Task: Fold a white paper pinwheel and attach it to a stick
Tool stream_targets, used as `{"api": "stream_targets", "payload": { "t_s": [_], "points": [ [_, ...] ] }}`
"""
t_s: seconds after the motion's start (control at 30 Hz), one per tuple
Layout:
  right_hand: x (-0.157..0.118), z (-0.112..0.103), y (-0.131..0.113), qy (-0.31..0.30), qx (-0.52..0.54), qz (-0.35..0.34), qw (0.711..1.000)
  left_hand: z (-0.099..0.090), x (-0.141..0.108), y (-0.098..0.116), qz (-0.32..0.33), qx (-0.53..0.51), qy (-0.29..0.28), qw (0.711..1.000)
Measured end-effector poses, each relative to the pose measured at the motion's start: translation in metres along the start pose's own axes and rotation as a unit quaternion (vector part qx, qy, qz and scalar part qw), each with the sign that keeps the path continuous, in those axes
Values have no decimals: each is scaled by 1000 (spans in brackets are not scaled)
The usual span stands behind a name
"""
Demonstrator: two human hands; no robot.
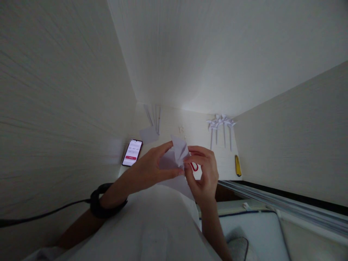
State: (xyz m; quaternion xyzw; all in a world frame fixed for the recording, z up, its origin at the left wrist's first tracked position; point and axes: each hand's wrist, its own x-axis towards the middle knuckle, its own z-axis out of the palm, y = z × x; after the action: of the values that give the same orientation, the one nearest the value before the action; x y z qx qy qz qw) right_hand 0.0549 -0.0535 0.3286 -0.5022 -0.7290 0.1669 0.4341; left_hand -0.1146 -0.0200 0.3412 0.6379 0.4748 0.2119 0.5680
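A white paper pinwheel [179,150], its corners bent in toward the middle, is held up in front of my chest between both hands. My left hand [152,165] grips it from the left, thumb at the lower edge and fingers at the upper left. On the other side, my right hand [202,170] pinches the paper near its centre with bent fingers. Whether a pin or other small part is between those fingertips is too small to tell. Just behind the right fingers shows a red looped handle [194,166], probably of scissors, mostly hidden.
A lit phone [132,153] lies at the left, near white paper sheets [149,134] and several thin sticks [156,119]. Several finished pinwheels [221,121] on sticks lie at the back right. A yellow utility knife [237,165] rests by the right wall. Walls enclose the tabletop.
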Motion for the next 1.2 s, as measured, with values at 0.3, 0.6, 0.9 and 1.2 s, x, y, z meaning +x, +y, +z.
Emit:
{"api": "stream_targets", "payload": {
  "t_s": [0.3, 0.6, 0.9, 1.2],
  "points": [
    [-2, -11, 4, 2, 20, -16, 1000, 3, 1, 0, 8, -90, 6, 996],
    [-1, -17, 6, -44, 62, -47, 996, 2, 0, 1, 3, -123, -8, 992],
    [-1, -24, 10, -84, 28, -80, 993, 3, 1, -3, 18, -147, -15, 989],
    [-1, -21, 11, -83, -12, -90, 992, 6, 1, -10, 23, -132, 8, 991]
  ]
}}
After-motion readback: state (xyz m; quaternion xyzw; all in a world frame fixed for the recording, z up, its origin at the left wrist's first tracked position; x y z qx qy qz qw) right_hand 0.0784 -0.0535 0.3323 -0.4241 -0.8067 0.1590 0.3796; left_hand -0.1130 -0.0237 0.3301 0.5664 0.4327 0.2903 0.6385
